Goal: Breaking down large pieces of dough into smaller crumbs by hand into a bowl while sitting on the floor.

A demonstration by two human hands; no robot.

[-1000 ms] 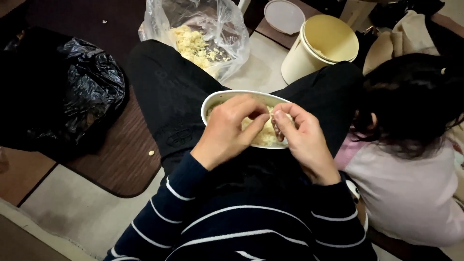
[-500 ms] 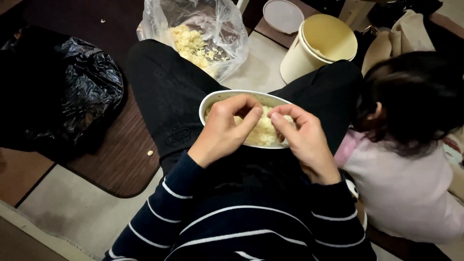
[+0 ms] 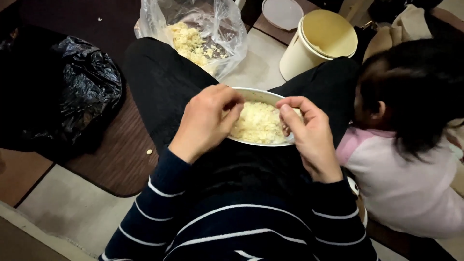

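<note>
Here a crumpled black plastic bag (image 3: 72, 92) is lying at the lap's left edge, a clear plastic bag of pale peelings (image 3: 193, 36) and a cream round tub (image 3: 316, 43) beyond the knees. The oval metal bowl of peeled garlic (image 3: 258, 123) is resting on the lap. The left hand (image 3: 205, 121) is curling its fingers over the bowl's left rim; the right hand (image 3: 309, 135) is pinching something small at the right rim.

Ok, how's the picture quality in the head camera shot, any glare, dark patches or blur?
Head view: dim, warm light; glare streaks on the clear plastic bag and on the black bag, whose folds sink into shadow. Both hands, left hand and right hand, and the bowl read fairly sharp. The dark trousers lose detail, and the corners darken.
</note>
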